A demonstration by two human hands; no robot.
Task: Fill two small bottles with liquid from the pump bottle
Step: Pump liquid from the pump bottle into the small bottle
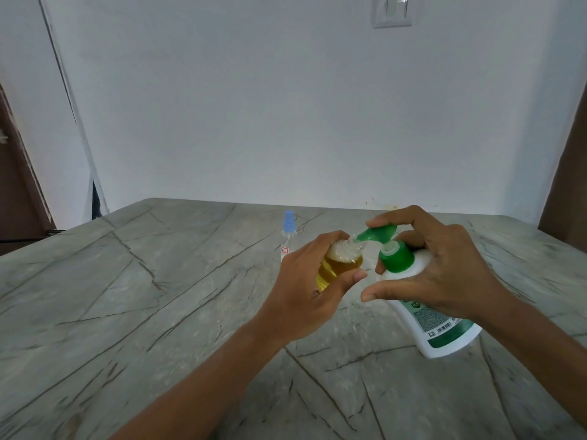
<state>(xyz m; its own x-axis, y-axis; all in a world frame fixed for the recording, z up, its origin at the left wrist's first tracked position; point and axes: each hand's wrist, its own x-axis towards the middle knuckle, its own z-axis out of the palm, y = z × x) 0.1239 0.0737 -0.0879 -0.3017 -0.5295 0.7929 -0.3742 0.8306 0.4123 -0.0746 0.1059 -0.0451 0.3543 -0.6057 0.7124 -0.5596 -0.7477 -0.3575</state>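
1. The grey veined stone table (127, 281) spreads out to the left of and beneath both of my grips.
2. A clear spray bottle (288, 231) with a pale blue spray top stands upright on the table, just beyond my left knuckles. They hide its lower part, and I am not touching it.
3. My left hand (305, 281) is wrapped round the small bottle (330, 268). The fingers curl over its far side and the thumb lies across the near side, with its tip pointing right.
4. The small bottle is lifted off the table inside that grip. It has no cap, and its neck tilts to the right. Yellow liquid fills most of it, with pale foam at the shoulder.
5. The green pump head (378, 236) sits between my two grips, and its spout tip meets the small bottle's open mouth.
6. My right hand (444, 265) arches over the pump bottle (422, 309). The index finger lies along the top of the pump head, and another fingertip curls round the left side of the green collar. The thumb reaches out low toward my left thumb, close to it but apart.
7. The white pump bottle, with its green label, runs down under my right palm. Its base is on the table below my right wrist.
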